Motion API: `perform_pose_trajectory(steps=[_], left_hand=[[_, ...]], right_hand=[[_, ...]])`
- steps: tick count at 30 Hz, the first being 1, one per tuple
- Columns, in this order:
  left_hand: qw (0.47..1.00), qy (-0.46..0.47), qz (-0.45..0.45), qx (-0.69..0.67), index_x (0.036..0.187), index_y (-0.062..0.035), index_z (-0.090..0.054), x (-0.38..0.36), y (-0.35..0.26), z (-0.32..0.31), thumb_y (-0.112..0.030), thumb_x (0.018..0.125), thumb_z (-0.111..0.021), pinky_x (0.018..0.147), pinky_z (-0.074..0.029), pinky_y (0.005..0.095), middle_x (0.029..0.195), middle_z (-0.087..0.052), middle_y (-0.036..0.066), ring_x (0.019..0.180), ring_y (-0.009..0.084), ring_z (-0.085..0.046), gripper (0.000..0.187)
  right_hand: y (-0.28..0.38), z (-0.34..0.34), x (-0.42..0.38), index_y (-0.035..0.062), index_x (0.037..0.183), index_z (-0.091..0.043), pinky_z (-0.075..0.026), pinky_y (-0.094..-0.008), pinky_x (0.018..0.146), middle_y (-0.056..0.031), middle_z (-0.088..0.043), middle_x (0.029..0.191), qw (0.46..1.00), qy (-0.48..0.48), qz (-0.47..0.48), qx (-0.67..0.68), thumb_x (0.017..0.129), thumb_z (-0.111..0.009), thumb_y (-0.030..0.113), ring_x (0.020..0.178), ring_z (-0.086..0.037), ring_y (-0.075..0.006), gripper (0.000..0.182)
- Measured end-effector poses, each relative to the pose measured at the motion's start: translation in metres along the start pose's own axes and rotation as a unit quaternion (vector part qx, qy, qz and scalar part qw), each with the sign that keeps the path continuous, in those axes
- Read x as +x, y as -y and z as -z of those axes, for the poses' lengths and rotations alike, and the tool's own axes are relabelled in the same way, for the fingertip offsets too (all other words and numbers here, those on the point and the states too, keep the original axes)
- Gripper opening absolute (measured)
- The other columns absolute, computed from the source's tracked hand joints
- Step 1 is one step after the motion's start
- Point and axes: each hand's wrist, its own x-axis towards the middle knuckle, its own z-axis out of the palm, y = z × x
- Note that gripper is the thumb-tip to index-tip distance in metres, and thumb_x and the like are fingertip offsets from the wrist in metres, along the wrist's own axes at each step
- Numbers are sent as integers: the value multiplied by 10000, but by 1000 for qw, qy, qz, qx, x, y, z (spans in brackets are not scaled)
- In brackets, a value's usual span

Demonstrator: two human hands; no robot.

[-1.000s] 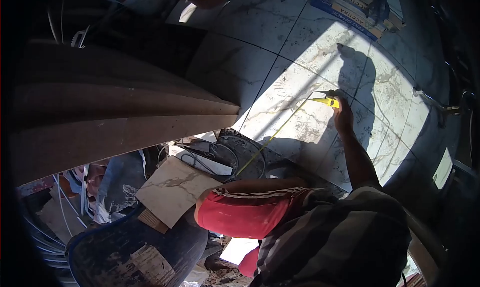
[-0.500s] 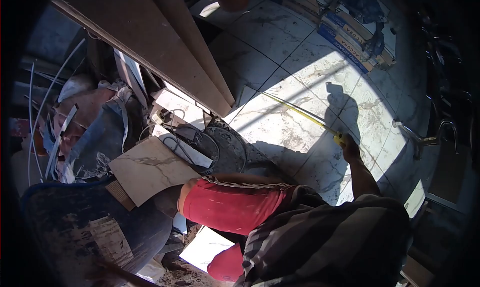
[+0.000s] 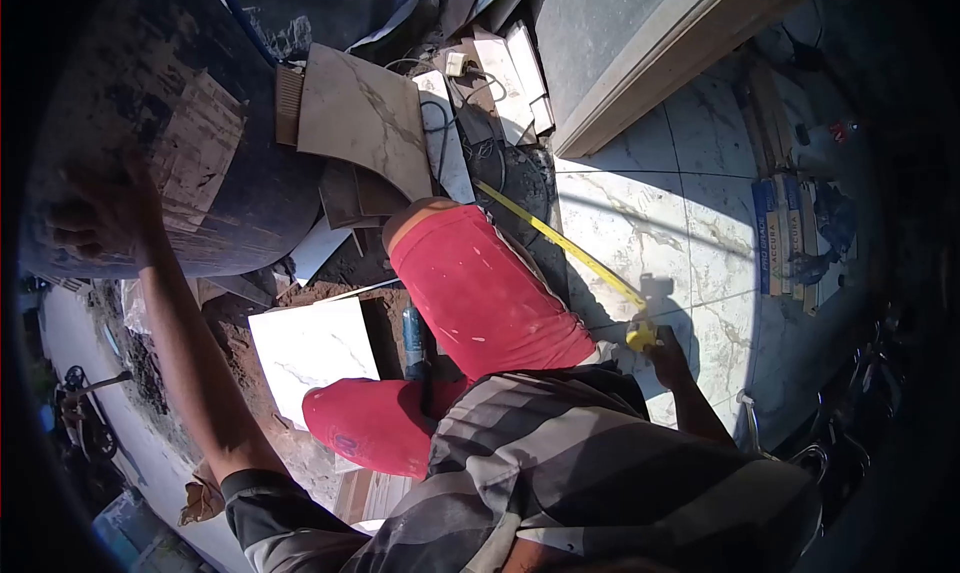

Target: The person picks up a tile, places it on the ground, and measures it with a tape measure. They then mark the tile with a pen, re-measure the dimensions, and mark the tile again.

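My right hand (image 3: 666, 359) is closed around a yellow tape measure (image 3: 640, 334). Its yellow blade (image 3: 560, 241) is drawn out, running up and left past my knee to the dark rubble beside the tiled floor (image 3: 625, 208). On the far left, my left hand (image 3: 112, 211) has its fingers apart against the scuffed surface of a large blue container (image 3: 265, 198); shadow partly obscures the fingertips. A cut marbled tile (image 3: 365, 113) with a curved edge leans near that container. Another white tile (image 3: 315, 348) lies beside my leg.
A door-like panel (image 3: 640, 43) juts in from the top. Labelled tile boxes (image 3: 780, 233) are stacked on the right. A cable with a white plug (image 3: 457, 65) lies among offcuts. A teal-bodied tool (image 3: 412, 338) is between my legs. Chrome metal legs (image 3: 750, 423) stand lower right.
My view has swung left, bringing my left arm fully into sight. The tape's far end has shifted from the floor near the panel to the rubble edge. My right hand still holds the tape measure.
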Motion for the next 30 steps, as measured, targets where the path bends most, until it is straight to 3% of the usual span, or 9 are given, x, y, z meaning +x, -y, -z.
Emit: perform_pose_trajectory(steps=[3, 5, 6, 10, 18, 19, 21, 24, 30], left_hand=[[998, 34, 30, -44, 1433, -223, -316, 0, -7, 6, -794, 726, -489, 904, -254, 636, 1371, -214, 327, 1222, 533, -228, 925], [998, 15, 17, -61, 1432, -243, -308, 2, -8, 5, -790, 728, -488, 894, -247, 647, 1371, -216, 338, 1222, 543, -228, 909], [998, 15, 21, -56, 1432, -243, -308, 4, -8, 5, -790, 728, -488, 894, -247, 647, 1371, -216, 338, 1222, 543, -228, 909], [996, 11, 26, -85, 1425, -264, -318, 0, -10, 8, -779, 727, -505, 888, -240, 651, 1386, -194, 348, 1232, 556, -213, 888], [997, 2, 15, -73, 1371, -328, -390, 0, -2, -1, -791, 705, -501, 857, -257, 654, 1363, -212, 328, 1229, 542, -197, 818], [1000, 15, 8, -14, 1372, -225, -404, 0, -7, 5, -690, 760, -543, 900, -293, 633, 1342, -253, 358, 1237, 534, -239, 781], [999, 6, 20, -28, 1370, -263, -404, 1, -9, 5, -719, 724, -560, 880, -282, 635, 1350, -250, 335, 1230, 526, -232, 806], [999, -4, 28, -44, 1361, -295, -413, -1, -8, 0, -749, 688, -576, 859, -274, 637, 1350, -258, 308, 1221, 515, -230, 829], [999, 8, 29, -44, 1352, -251, -432, -2, -11, 1, -719, 716, -575, 859, -288, 634, 1363, -255, 324, 1235, 514, -232, 802]], right_hand=[[93, -2, 51, 32, 1176, -444, -477, -326, 766, -100, -602, 958, 985, -29, 173, -6, 866, -582, 139, 878, -581, -147, 356], [144, 2, 85, 15, 1224, -410, -478, -301, 774, -118, -586, 1024, 987, 26, 23, 157, 893, -572, 149, 911, -588, -153, 392], [202, -5, 84, -13, 1248, -379, -480, -281, 776, -132, -565, 1085, 947, -7, 224, 231, 914, -567, 166, 932, -591, -161, 423], [364, 16, 91, -46, 1203, -434, -532, -263, 708, -137, -579, 1048, 929, -53, 304, 205, 924, -585, 226, 879, -621, -159, 417], [501, 22, 136, -75, 1205, -350, -582, -298, 698, -179, -542, 1098, 723, -236, 593, 263, 925, -594, 162, 882, -659, -243, 441], [499, 16, 140, -75, 1205, -350, -582, -298, 698, -179, -542, 1098, 723, -231, 596, 264, 925, -594, 162, 882, -659, -243, 441], [476, -6, 156, -72, 1200, -339, -587, -290, 698, -189, -511, 1131, 695, -312, 588, 271, 919, -599, 174, 919, -634, -242, 455], [404, -44, 203, -80, 1208, -326, -576, -288, 688, -197, -507, 1106, 774, -378, 473, 185, 906, -617, 210, 934, -595, -223, 510], [253, -127, 174, 4, 1130, -434, -501, -228, 551, -133, -613, 894, 922, -126, 118, 346, 946, -536, 186, 625, -620, -160, 278]])
